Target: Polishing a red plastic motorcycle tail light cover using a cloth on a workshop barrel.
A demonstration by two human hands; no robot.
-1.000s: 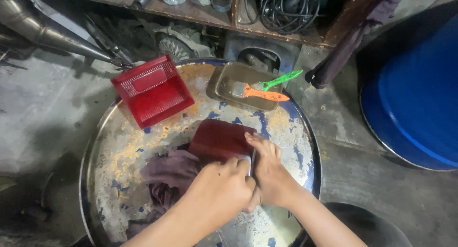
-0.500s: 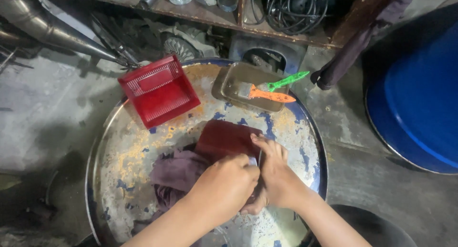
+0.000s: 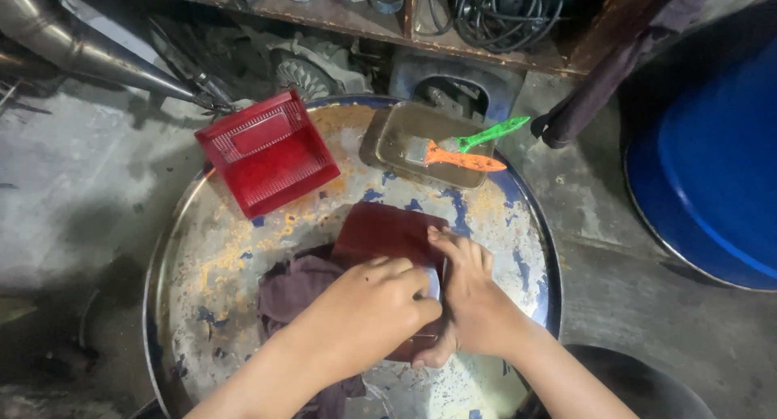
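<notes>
A dark red plastic cover (image 3: 382, 229) lies on the worn round drum lid (image 3: 202, 257). My left hand (image 3: 364, 306) is closed over its near part, with a bit of a small pale thing showing at the fingers. My right hand (image 3: 469, 306) presses against the cover's right edge, fingers curled on it. A crumpled purple-brown rag (image 3: 295, 285) lies under and left of my left hand, touching the cover.
A bright red grilled plastic part (image 3: 267, 152) sits at the lid's far left. A shallow metal tray (image 3: 396, 136) holds an orange-handled brush (image 3: 461, 158) and a green-handled one (image 3: 490, 133). A blue barrel (image 3: 720, 160) stands right; a cluttered shelf with cables (image 3: 502, 2) lies beyond.
Both hands stay on the dark red cover with only small shifts. The view has drifted slightly, so the lid sits a little further right in the frame.
</notes>
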